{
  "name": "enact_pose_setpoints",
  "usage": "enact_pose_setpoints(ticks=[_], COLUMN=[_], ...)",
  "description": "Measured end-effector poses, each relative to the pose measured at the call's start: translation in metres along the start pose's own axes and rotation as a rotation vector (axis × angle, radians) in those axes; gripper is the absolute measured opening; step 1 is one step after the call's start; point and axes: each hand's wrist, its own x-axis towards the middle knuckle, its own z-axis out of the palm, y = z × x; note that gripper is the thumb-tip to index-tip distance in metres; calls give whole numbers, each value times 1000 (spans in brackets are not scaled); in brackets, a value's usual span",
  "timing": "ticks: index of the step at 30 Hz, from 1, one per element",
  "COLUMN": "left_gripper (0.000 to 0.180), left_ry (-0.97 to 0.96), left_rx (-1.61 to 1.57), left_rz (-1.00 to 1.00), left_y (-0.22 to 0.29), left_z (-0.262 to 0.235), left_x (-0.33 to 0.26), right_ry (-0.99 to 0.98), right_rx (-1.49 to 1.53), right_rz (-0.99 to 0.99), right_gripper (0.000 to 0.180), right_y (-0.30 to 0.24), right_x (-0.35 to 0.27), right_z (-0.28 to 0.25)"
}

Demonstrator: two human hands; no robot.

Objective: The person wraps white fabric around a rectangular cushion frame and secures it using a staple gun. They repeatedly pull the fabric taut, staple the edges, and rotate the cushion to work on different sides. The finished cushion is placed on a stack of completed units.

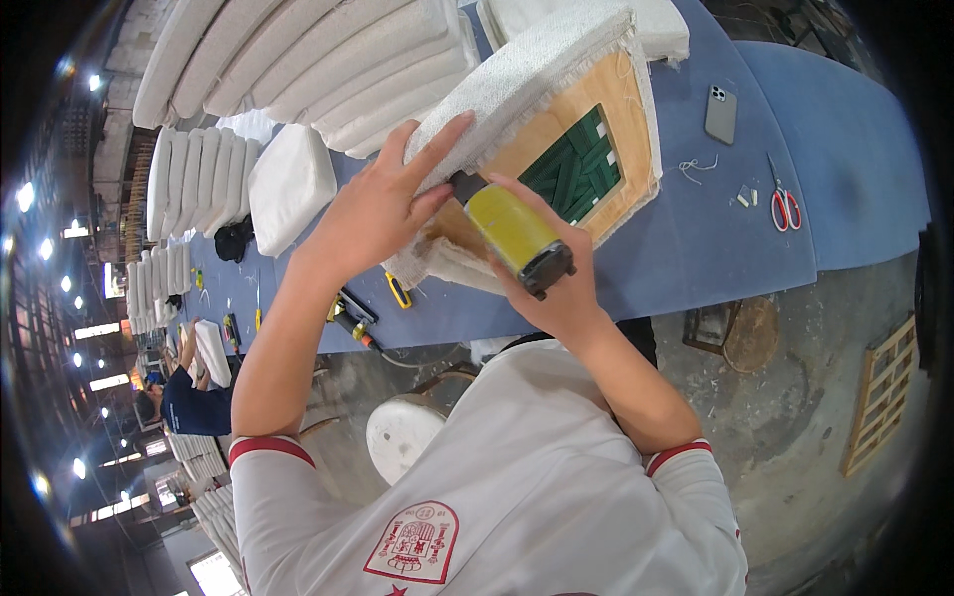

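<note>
A seat cushion in whitish woven fabric is tilted up on the blue table, its underside turned toward me. That underside shows a wooden frame with dark green webbing across its opening. My left hand grips the fabric-covered edge, thumb on the near side and fingers over the top. In my right hand is a yellow-green and black staple gun, its nose against the cushion's edge beside my left thumb. The gun's body hides its handle and most of my right fingers.
Stacked pale cushions crowd the table's far left. Red-handled scissors, a grey phone and string lie on the right. A yellow cutter rests near the front edge. A stool stands below; another person works at far left.
</note>
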Motion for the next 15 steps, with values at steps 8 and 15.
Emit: enact_pose_setpoints(ticks=[8, 15], left_gripper=[105, 123], left_ry=[-11, -101], left_rx=[-32, -47], left_rz=[-9, -74], left_y=[0, 13], left_z=[0, -14], left_x=[-2, 0], right_ry=[-11, -57], right_rx=[9, 31], right_rz=[-37, -28], right_gripper=[73, 76], right_y=[-2, -4], right_x=[2, -2], right_z=[8, 14])
